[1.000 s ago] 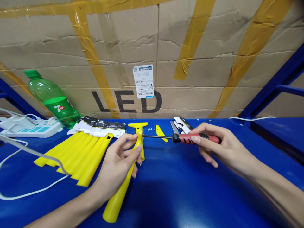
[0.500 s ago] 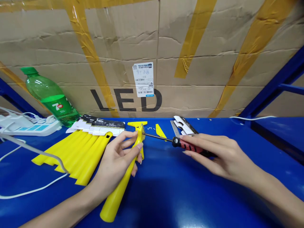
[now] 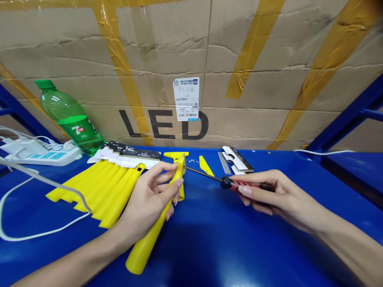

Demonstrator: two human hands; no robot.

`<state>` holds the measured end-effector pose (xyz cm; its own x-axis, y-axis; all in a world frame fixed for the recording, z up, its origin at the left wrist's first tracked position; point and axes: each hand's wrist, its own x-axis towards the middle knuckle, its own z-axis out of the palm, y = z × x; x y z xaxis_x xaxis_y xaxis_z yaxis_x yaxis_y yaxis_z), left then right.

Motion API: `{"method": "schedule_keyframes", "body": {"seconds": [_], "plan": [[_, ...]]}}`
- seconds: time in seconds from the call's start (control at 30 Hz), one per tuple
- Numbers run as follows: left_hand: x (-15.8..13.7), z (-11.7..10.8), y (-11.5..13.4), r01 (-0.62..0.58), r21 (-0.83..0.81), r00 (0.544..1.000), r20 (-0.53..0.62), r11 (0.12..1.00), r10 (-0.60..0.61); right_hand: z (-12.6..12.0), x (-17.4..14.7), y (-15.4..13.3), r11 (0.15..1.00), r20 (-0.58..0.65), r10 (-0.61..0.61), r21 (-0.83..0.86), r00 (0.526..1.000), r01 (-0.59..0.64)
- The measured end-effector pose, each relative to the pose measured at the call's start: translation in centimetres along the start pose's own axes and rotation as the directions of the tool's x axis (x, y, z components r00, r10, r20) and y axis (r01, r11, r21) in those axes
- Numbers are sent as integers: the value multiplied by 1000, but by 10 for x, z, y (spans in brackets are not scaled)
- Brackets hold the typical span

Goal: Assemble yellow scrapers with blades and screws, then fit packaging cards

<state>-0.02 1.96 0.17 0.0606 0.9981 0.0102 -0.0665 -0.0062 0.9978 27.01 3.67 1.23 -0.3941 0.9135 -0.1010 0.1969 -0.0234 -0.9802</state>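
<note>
My left hand (image 3: 158,189) is closed around the upper handle of a yellow scraper (image 3: 145,247), its head turned to the right. In my right hand (image 3: 273,191) is a red and black screwdriver (image 3: 245,184), its shaft pointing left. The tip meets the scraper's head; the exact contact spot is too small to make out. Behind the held scraper lies another yellow scraper (image 3: 176,154), partly hidden by my left hand. To its right are a few tiny screws (image 3: 192,161), a loose yellow wedge-shaped piece (image 3: 206,166) and a flat metal blade (image 3: 224,162).
Several yellow scrapers (image 3: 98,187) with black-and-white blade covers (image 3: 140,156) lie fanned out at left. More covers (image 3: 239,159) sit back right. A green bottle (image 3: 72,119), a white power strip (image 3: 62,156) and a white cable (image 3: 54,230) are at left; a cardboard box (image 3: 167,52) stands behind.
My right fingers have shifted on the screwdriver handle, the thumb now lying over it. The view has moved slightly; the left hand still grips the scraper.
</note>
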Motion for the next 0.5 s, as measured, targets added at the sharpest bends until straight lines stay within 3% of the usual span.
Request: {"method": "schedule_keyframes", "body": {"seconds": [0.13, 0.2, 0.3, 0.4, 0.5], "plan": [[6, -5, 9, -21, -14, 998, 60, 1000, 21, 2, 2, 0, 930, 112, 176, 307, 978, -202], [9, -9, 14, -36, -21, 996, 87, 999, 38, 2, 2, 0, 891, 153, 195, 386, 969, -240], [14, -14, 15, 15, -3, 997, 75, 1000, -15, -1, 1, -2, 896, 70, 117, 424, 991, -136], [18, -14, 10, 116, -29, 993, 12, 993, -116, -6, 2, -3, 912, -112, 20, 410, 993, 28], [21, -11, 6, 160, -24, 986, 57, 987, -158, -12, 8, 4, 974, -270, -57, 197, 961, 112]]}}
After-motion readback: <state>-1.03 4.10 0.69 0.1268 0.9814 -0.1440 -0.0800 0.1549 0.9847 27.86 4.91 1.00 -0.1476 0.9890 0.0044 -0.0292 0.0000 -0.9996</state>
